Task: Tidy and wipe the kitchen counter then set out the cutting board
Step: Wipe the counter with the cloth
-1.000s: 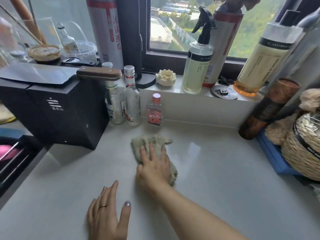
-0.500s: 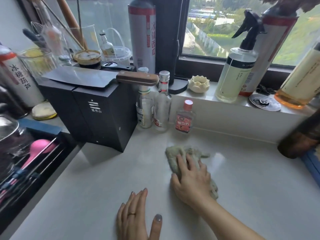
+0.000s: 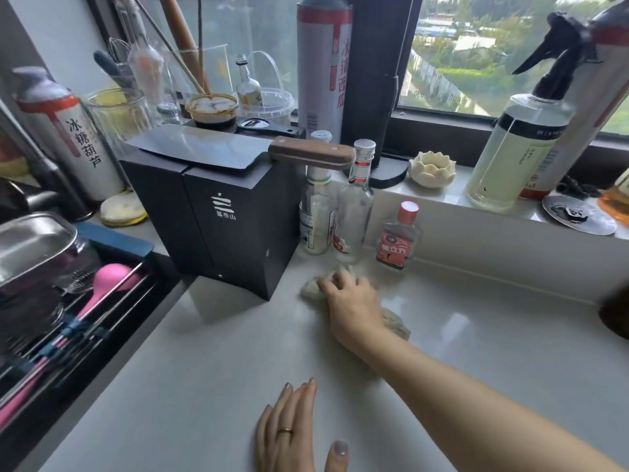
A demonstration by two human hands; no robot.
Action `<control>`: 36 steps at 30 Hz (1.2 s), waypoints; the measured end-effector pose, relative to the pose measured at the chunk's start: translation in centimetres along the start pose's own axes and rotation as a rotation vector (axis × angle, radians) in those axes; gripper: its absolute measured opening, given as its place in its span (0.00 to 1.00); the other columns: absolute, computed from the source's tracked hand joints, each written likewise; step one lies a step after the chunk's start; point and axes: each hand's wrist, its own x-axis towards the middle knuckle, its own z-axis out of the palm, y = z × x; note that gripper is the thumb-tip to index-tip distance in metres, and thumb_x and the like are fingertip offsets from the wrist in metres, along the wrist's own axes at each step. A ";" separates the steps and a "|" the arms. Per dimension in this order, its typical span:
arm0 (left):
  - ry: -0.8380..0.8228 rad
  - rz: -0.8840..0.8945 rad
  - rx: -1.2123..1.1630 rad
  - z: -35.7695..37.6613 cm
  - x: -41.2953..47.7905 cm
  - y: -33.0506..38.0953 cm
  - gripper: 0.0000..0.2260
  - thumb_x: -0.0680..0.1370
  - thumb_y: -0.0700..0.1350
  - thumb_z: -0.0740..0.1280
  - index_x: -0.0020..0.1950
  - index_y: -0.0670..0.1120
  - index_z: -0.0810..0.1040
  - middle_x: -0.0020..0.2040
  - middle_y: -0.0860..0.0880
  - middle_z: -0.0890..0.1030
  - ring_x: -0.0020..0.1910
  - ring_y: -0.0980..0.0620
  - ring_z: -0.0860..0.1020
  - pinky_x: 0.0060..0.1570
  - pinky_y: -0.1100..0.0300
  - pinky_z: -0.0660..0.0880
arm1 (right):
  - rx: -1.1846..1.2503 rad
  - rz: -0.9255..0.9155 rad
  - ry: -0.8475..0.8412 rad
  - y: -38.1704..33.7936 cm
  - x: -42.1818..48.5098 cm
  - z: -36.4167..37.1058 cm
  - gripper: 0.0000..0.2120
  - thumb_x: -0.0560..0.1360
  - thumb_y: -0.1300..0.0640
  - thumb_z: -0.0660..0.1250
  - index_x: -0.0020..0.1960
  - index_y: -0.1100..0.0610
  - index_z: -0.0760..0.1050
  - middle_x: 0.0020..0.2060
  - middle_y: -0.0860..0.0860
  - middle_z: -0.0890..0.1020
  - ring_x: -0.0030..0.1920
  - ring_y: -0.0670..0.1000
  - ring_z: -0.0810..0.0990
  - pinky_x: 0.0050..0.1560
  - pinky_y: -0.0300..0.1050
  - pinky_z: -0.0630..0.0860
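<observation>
My right hand [image 3: 352, 306] presses a crumpled beige cloth [image 3: 311, 289] flat on the pale counter [image 3: 204, 369], close to the foot of the black box [image 3: 221, 219] and just in front of the bottles. Part of the cloth also sticks out behind my wrist. My left hand [image 3: 292, 430] lies flat on the counter near the front edge, fingers spread, a ring on one finger, holding nothing. No cutting board is in sight.
A cleaver [image 3: 238, 153] lies on top of the black box. Two clear bottles [image 3: 354, 202] and a small red-capped bottle [image 3: 398, 235] stand against the sill. A spray bottle [image 3: 520, 144] stands on the sill. A sink [image 3: 51, 284] with utensils lies at the left.
My right hand has pushed the cloth away from me toward the bottles and the black box. The view has swung to the left, and my left hand has stayed flat on the counter.
</observation>
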 end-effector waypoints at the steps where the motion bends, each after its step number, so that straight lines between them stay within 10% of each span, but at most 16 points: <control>1: 0.030 -0.009 -0.010 -0.1 0.1 0.0 0.29 0.69 0.59 0.53 0.46 0.37 0.82 0.43 0.42 0.85 0.47 0.45 0.81 0.58 0.70 0.60 | -0.003 -0.131 0.023 0.1 -1.5 0.1 0.24 0.72 0.60 0.62 0.68 0.53 0.66 0.63 0.57 0.71 0.56 0.62 0.71 0.54 0.51 0.71; 5: 0.096 -0.075 -0.111 -1.0 0.1 0.5 0.34 0.74 0.61 0.48 0.48 0.34 0.80 0.44 0.37 0.84 0.50 0.49 0.74 0.55 0.70 0.62 | 0.168 -0.387 -0.027 1.7 -5.9 -0.3 0.21 0.68 0.60 0.64 0.61 0.52 0.76 0.55 0.54 0.81 0.43 0.63 0.78 0.44 0.54 0.78; 12: 0.114 -0.077 -0.149 -1.4 0.0 0.6 0.32 0.62 0.55 0.56 0.54 0.32 0.76 0.47 0.35 0.83 0.48 0.29 0.79 0.49 0.57 0.68 | 0.065 -0.076 0.046 2.5 2.1 -0.5 0.23 0.77 0.55 0.57 0.71 0.52 0.62 0.69 0.52 0.68 0.61 0.60 0.70 0.62 0.51 0.69; 18: 0.156 0.005 -0.192 -2.0 0.7 0.9 0.25 0.64 0.56 0.56 0.56 0.46 0.74 0.43 0.38 0.85 0.44 0.45 0.82 0.47 0.61 0.70 | 0.078 -0.257 0.002 1.9 -3.2 0.8 0.26 0.69 0.60 0.63 0.67 0.54 0.68 0.66 0.51 0.73 0.51 0.58 0.72 0.52 0.46 0.71; 22: 0.158 -0.026 -0.180 -2.1 0.6 1.2 0.34 0.75 0.65 0.43 0.55 0.40 0.77 0.43 0.37 0.84 0.43 0.39 0.83 0.47 0.58 0.69 | 0.142 -0.252 0.024 1.0 -3.3 0.3 0.19 0.71 0.59 0.60 0.62 0.55 0.72 0.60 0.51 0.79 0.46 0.59 0.73 0.47 0.48 0.71; 26: 0.185 0.037 -0.217 -2.1 0.4 0.9 0.27 0.65 0.57 0.56 0.64 0.67 0.55 0.46 0.38 0.84 0.49 0.46 0.80 0.53 0.64 0.66 | 0.100 -0.135 0.035 -1.7 2.4 0.4 0.23 0.76 0.57 0.56 0.71 0.53 0.60 0.71 0.51 0.67 0.58 0.60 0.68 0.57 0.51 0.68; 30: 0.266 0.056 -0.246 -1.4 0.4 0.5 0.23 0.69 0.65 0.52 0.63 0.72 0.52 0.49 0.35 0.82 0.55 0.49 0.72 0.57 0.76 0.59 | 0.101 -0.074 0.009 -1.8 2.7 2.5 0.26 0.77 0.53 0.54 0.74 0.48 0.54 0.74 0.48 0.60 0.63 0.60 0.65 0.59 0.52 0.64; 36: 0.092 -0.016 -0.232 -0.5 0.3 0.0 0.33 0.62 0.55 0.56 0.59 0.35 0.73 0.50 0.31 0.81 0.52 0.31 0.78 0.60 0.78 0.56 | 0.156 0.046 0.100 3.2 -2.0 3.0 0.26 0.75 0.53 0.55 0.73 0.47 0.57 0.75 0.46 0.61 0.66 0.58 0.63 0.62 0.52 0.64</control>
